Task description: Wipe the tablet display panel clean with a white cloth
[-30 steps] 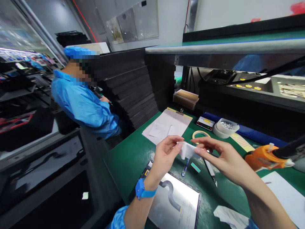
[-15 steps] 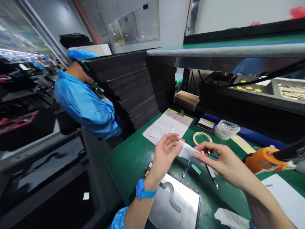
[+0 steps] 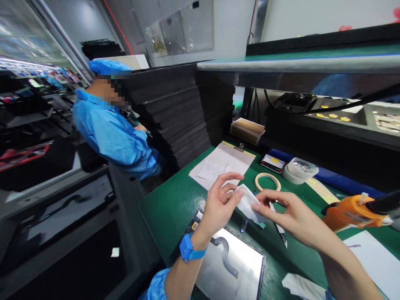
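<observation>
My left hand [image 3: 218, 204] and my right hand [image 3: 289, 216] both pinch a small white wipe [image 3: 248, 202] above the green bench mat [image 3: 168, 208]. The left hand has a blue wrist strap [image 3: 187, 251] and grips the wipe's left end with thumb and fingers. Thumb and forefinger of the right hand hold the wipe's right edge. Below the hands lies a silver panel with a black flex cable [image 3: 229, 262]. A blue pen [image 3: 243, 225] and black tweezers [image 3: 281, 235] rest on the mat under the wipe.
A clipboard with papers [image 3: 223, 164], a tape ring [image 3: 267, 181], a white dish of small parts [image 3: 301, 170] and an orange tool [image 3: 353, 211] sit on the bench. Black trays [image 3: 175, 112] are stacked at left-centre. A person in a blue coat [image 3: 109, 133] works beyond them.
Both hands have lowered slightly toward the bench with the wipe. The wipe has been turned and folded more between the fingers. The view has shifted a little right.
</observation>
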Available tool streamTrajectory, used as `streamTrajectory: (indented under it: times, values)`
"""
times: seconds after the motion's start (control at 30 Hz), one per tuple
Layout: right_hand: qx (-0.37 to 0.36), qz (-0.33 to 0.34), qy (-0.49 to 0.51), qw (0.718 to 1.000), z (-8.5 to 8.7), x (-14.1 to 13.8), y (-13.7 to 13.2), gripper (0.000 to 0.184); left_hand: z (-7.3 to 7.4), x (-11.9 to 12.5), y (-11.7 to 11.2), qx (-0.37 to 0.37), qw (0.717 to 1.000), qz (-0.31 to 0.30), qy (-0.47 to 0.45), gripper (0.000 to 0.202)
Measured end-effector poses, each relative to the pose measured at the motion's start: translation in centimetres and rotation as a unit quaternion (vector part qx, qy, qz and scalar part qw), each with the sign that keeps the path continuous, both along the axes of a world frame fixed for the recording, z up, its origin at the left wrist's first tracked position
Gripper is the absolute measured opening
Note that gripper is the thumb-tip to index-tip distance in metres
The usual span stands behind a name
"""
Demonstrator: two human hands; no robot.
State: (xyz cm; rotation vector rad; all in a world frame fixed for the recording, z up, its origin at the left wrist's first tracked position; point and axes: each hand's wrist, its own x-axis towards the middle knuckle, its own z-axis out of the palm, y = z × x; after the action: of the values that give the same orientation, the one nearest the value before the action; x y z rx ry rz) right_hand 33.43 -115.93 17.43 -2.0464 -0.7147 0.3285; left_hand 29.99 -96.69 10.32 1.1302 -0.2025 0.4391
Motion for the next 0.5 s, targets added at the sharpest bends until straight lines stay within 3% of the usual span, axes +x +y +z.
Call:
streamTrajectory:
  times: [0.3,0.5]
  values:
    - [0.004,-0.013,-0.002,1.000,0.00,0.12,0.10,0.070,-0.31,0.08,-0.25,0.014,0.999,0.038,-0.027,0.044]
    - [0.006,-0.036,-0.026,0.999,-0.25,0.32,0.23,0.081,-0.47,-0.71,-0.31,0.115,0.984,0.071,-0.113,0.052]
